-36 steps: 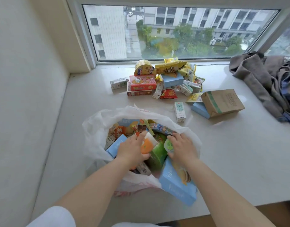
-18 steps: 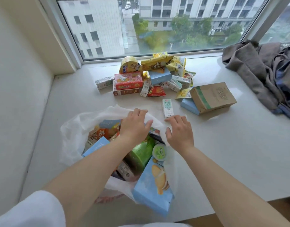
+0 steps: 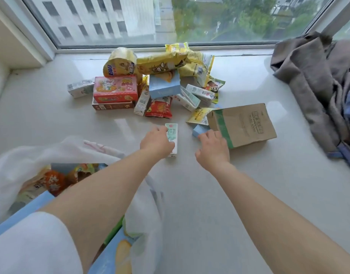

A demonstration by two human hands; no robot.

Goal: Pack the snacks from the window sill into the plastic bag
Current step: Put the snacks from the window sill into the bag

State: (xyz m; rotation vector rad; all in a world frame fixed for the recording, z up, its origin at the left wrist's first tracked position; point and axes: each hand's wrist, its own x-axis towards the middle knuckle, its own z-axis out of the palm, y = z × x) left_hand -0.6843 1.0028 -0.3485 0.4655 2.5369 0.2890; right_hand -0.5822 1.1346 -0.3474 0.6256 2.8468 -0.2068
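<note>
A pile of snacks lies on the window sill (image 3: 209, 194) near the glass: a red box (image 3: 114, 89), a yellow chip bag (image 3: 162, 63), a blue box (image 3: 164, 86), a red packet (image 3: 159, 109). The white plastic bag (image 3: 27, 155) sits at the lower left, open and holding several snacks. My left hand (image 3: 157, 142) curls over a small white-green milk carton (image 3: 172, 133) lying alone in front of the pile. My right hand (image 3: 212, 149) reaches with relaxed fingers to a light blue box (image 3: 198, 130) tucked under a brown cardboard box (image 3: 243, 124).
A grey garment (image 3: 312, 80) is heaped on the sill at the right. A wall corner (image 3: 16, 46) bounds the far left. The window frame (image 3: 150, 47) runs behind the pile. Bare sill stretches between the bag and the garment.
Both hands left the bag and moved forward over the sill. The left hand came down on the milk carton; the right hand reached the blue box beside the cardboard box.
</note>
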